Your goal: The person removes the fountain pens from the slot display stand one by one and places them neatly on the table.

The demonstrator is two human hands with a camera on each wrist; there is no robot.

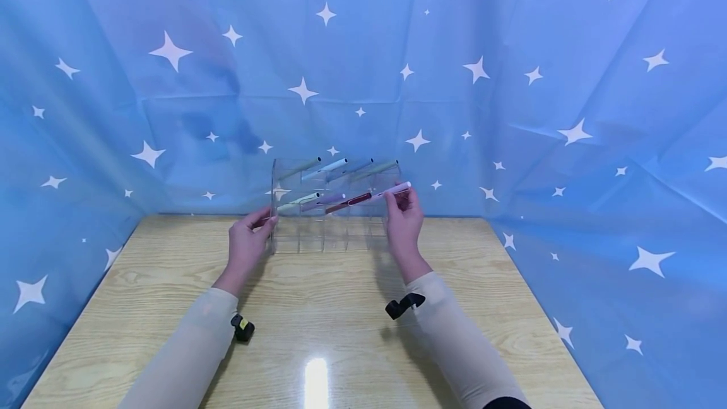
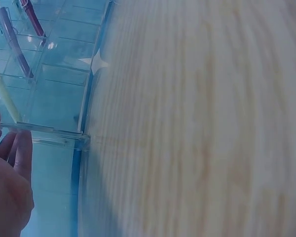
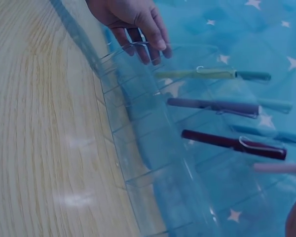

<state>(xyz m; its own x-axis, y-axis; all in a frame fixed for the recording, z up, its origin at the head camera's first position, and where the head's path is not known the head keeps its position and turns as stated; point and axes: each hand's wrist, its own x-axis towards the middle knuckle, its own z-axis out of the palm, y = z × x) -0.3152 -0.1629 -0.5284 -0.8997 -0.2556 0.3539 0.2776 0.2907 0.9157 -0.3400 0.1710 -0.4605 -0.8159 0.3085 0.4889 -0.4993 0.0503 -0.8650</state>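
A clear plastic rack (image 1: pixel 312 243) with divided tiers stands at the table's back edge. My left hand (image 1: pixel 248 242) holds its left side panel, with thumb and fingers about the edge. At the right end of the middle tier, my right hand (image 1: pixel 405 223) pinches a pale pink pen (image 1: pixel 400 188), which slants up to the right. Beside it on that tier lie a dark red pen (image 3: pixel 232 143), a purple pen (image 3: pixel 217 106) and a yellow-green pen (image 3: pixel 207 74). In the right wrist view, only part of my right hand shows.
On the top tier lie several pens, among them a light blue pen (image 1: pixel 325 170) and a green pen (image 1: pixel 301 168). The wooden table (image 1: pixel 318 308) extends in front of the rack. A blue curtain (image 1: pixel 363 49) with white stars hangs close behind it.
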